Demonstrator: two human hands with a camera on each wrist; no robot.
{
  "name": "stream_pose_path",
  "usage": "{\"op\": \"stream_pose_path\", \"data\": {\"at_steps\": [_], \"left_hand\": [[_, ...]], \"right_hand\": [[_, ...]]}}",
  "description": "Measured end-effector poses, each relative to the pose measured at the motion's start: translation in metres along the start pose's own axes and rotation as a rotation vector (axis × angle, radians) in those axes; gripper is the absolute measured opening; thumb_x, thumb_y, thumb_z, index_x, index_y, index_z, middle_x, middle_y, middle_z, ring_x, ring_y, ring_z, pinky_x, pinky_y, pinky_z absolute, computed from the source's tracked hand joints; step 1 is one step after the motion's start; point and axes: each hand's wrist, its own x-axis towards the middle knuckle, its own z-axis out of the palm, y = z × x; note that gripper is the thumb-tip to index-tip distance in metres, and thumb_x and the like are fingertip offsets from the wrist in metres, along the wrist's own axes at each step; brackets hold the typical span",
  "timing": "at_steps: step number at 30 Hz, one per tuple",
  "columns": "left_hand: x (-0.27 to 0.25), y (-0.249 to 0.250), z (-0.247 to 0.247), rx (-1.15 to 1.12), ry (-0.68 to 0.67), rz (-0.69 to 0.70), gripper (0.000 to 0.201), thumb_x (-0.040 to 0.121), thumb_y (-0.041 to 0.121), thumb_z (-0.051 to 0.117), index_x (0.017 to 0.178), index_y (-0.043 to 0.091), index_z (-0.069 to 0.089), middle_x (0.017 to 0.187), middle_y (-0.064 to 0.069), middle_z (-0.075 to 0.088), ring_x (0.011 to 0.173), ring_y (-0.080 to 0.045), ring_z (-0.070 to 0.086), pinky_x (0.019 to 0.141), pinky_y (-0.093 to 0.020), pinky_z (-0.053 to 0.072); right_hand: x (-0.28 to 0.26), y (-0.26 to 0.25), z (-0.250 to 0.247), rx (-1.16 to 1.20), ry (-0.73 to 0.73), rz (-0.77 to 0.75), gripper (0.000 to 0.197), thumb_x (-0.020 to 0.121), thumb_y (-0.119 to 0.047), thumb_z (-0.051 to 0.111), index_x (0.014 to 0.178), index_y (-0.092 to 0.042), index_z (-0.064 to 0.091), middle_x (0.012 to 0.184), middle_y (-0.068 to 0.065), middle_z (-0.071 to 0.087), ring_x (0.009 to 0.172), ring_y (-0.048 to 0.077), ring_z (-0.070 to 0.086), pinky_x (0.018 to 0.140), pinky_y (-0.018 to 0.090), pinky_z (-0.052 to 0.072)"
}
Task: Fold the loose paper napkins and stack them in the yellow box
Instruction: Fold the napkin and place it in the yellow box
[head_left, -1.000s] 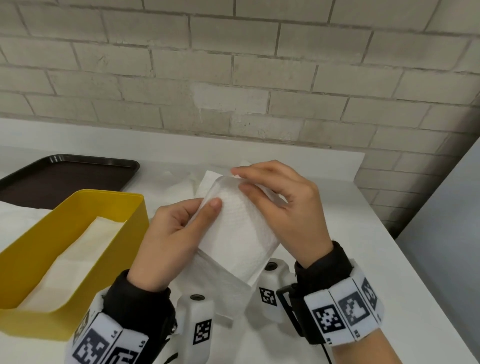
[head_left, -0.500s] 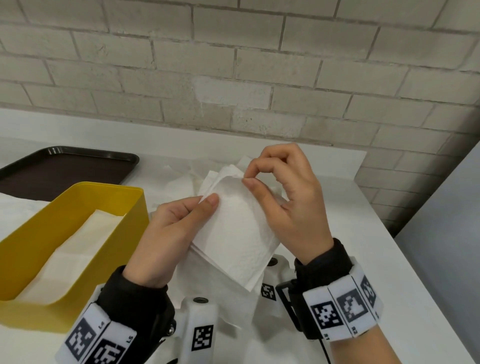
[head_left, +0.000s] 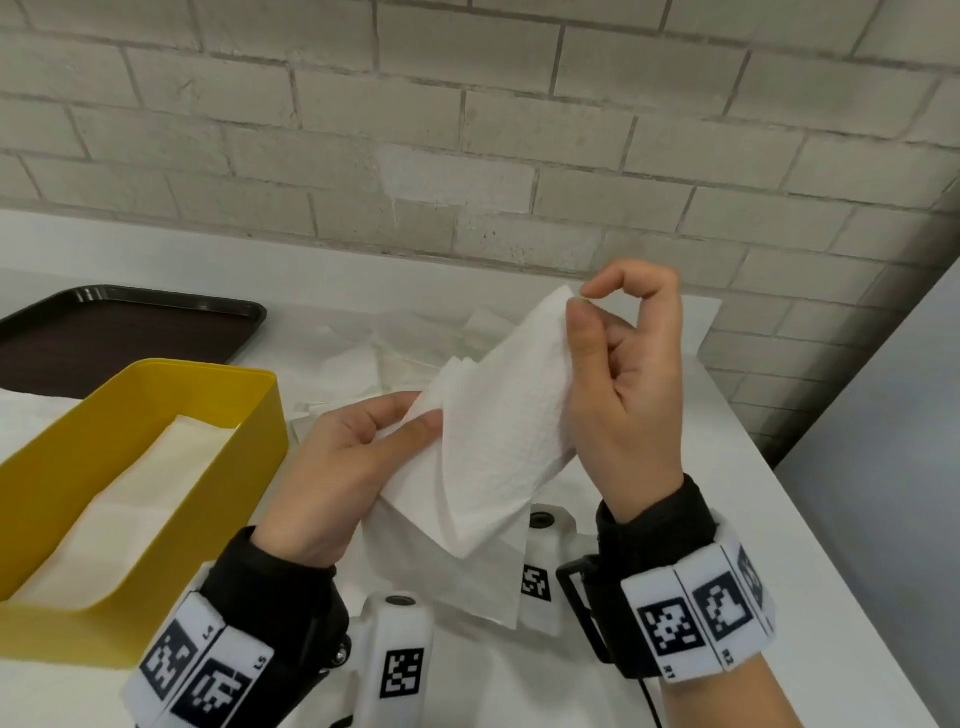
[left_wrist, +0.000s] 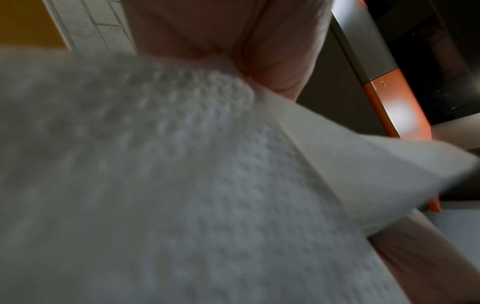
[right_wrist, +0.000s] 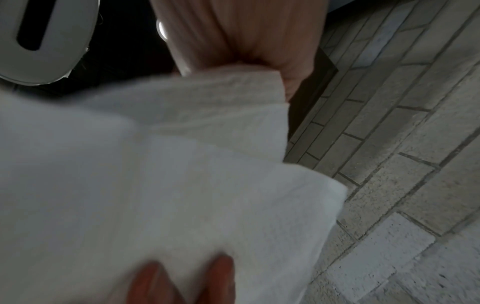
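Note:
A white paper napkin (head_left: 498, 436) hangs in the air above the table between both hands, partly folded, with a lower layer drooping toward me. My right hand (head_left: 576, 306) pinches its top corner between thumb and forefinger. My left hand (head_left: 415, 426) grips its left edge between thumb and fingers. Up close, the napkin (left_wrist: 182, 185) fills the left wrist view, and in the right wrist view the napkin (right_wrist: 182, 185) shows its corner pinched. The yellow box (head_left: 228, 467) stands at the left with folded napkins (head_left: 130, 499) lying inside. Loose napkins (head_left: 384, 353) lie on the table behind the hands.
A dark brown tray (head_left: 104, 332) sits at the back left behind the box. The white table (head_left: 701, 519) ends at a brick wall behind, and its right edge runs diagonally. A white cloth or paper sheet (head_left: 26, 410) lies left of the box.
My right hand has lifted the napkin's top corner up and to the right, spreading the napkin out. My left hand has shifted its hold on the left edge.

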Motion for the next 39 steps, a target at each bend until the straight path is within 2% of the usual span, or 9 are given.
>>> {"op": "stream_pose_path", "data": {"at_steps": [5, 10, 13, 17, 21, 25, 30, 34, 39], "left_hand": [[0.005, -0.007, -0.004, 0.049, 0.015, 0.092, 0.022, 0.061, 0.02, 0.072, 0.076, 0.036, 0.076, 0.092, 0.004, 0.074, 0.089, -0.011, 0.07, 0.076, -0.022, 0.056], [0.007, -0.014, -0.012, 0.256, 0.071, 0.19, 0.033, 0.048, 0.031, 0.079, 0.075, 0.047, 0.072, 0.087, 0.022, 0.072, 0.088, 0.001, 0.066, 0.069, -0.018, 0.052], [0.007, -0.013, -0.008, 0.291, 0.119, 0.215, 0.02, 0.073, 0.021, 0.077, 0.082, 0.037, 0.07, 0.086, 0.026, 0.07, 0.096, -0.001, 0.064, 0.085, -0.027, 0.05], [0.001, -0.001, 0.001, 0.255, 0.12, 0.232, 0.029, 0.098, 0.013, 0.04, 0.079, 0.023, 0.06, 0.062, 0.028, 0.065, 0.064, 0.015, 0.059, 0.058, -0.001, 0.041], [-0.001, 0.005, 0.003, 0.022, 0.058, 0.167, 0.049, 0.077, 0.066, 0.05, 0.078, 0.021, 0.071, 0.09, 0.003, 0.072, 0.09, -0.012, 0.067, 0.08, -0.025, 0.049], [-0.001, 0.006, 0.013, -0.007, 0.083, 0.201, 0.021, 0.087, 0.027, 0.052, 0.087, 0.023, 0.072, 0.092, 0.004, 0.074, 0.088, -0.012, 0.07, 0.07, -0.022, 0.056], [0.014, -0.004, 0.0, 0.188, 0.262, 0.286, 0.017, 0.095, 0.018, 0.051, 0.093, 0.023, 0.067, 0.091, 0.007, 0.072, 0.091, -0.011, 0.066, 0.082, -0.028, 0.051], [0.016, -0.008, -0.022, 0.211, 0.332, 0.258, 0.021, 0.086, 0.029, 0.052, 0.102, 0.024, 0.065, 0.107, -0.002, 0.069, 0.105, -0.02, 0.064, 0.097, -0.044, 0.047], [0.012, -0.013, -0.03, 0.228, 0.356, 0.206, 0.014, 0.095, 0.02, 0.05, 0.1, 0.024, 0.062, 0.109, -0.002, 0.068, 0.103, -0.018, 0.064, 0.095, -0.044, 0.049]], "right_hand": [[0.001, -0.007, -0.007, -0.04, -0.25, -0.025, 0.037, 0.083, 0.011, 0.038, 0.084, -0.021, 0.058, 0.085, -0.014, 0.058, 0.08, -0.004, 0.054, 0.072, 0.008, 0.038], [0.008, -0.024, -0.019, 0.182, -0.295, 0.026, 0.029, 0.082, -0.007, 0.057, 0.107, -0.022, 0.055, 0.108, -0.005, 0.053, 0.104, 0.007, 0.053, 0.085, 0.021, 0.046], [0.01, -0.027, -0.025, 0.255, -0.325, 0.037, 0.04, 0.076, -0.01, 0.065, 0.112, -0.02, 0.051, 0.115, -0.004, 0.052, 0.114, 0.013, 0.05, 0.099, 0.032, 0.042], [0.005, -0.016, -0.026, 0.345, -0.475, 0.163, 0.057, 0.073, -0.011, 0.07, 0.123, -0.02, 0.045, 0.128, -0.004, 0.046, 0.124, 0.019, 0.045, 0.108, 0.042, 0.036], [0.001, 0.002, -0.02, 0.125, -0.553, 0.33, 0.058, 0.073, -0.016, 0.069, 0.121, -0.039, 0.045, 0.126, -0.013, 0.044, 0.121, 0.011, 0.047, 0.104, 0.041, 0.042], [-0.002, 0.008, -0.014, -0.033, -0.6, 0.38, 0.065, 0.078, -0.005, 0.069, 0.118, -0.047, 0.039, 0.122, -0.025, 0.039, 0.114, 0.007, 0.048, 0.094, 0.035, 0.049], [0.006, 0.005, -0.021, -0.172, -0.746, 0.449, 0.07, 0.084, -0.011, 0.064, 0.131, -0.044, 0.026, 0.139, -0.014, 0.028, 0.086, 0.016, 0.063, 0.071, 0.029, 0.058], [0.016, 0.021, -0.04, -0.482, -0.798, 0.655, 0.051, 0.089, -0.024, 0.058, 0.134, -0.028, 0.034, 0.126, -0.002, 0.042, 0.084, 0.02, 0.065, 0.075, 0.031, 0.055], [0.007, 0.056, -0.045, -0.988, -1.261, 0.791, 0.046, 0.088, -0.041, 0.056, 0.128, -0.02, 0.045, 0.124, -0.001, 0.052, 0.103, 0.018, 0.052, 0.092, 0.029, 0.041]]}}
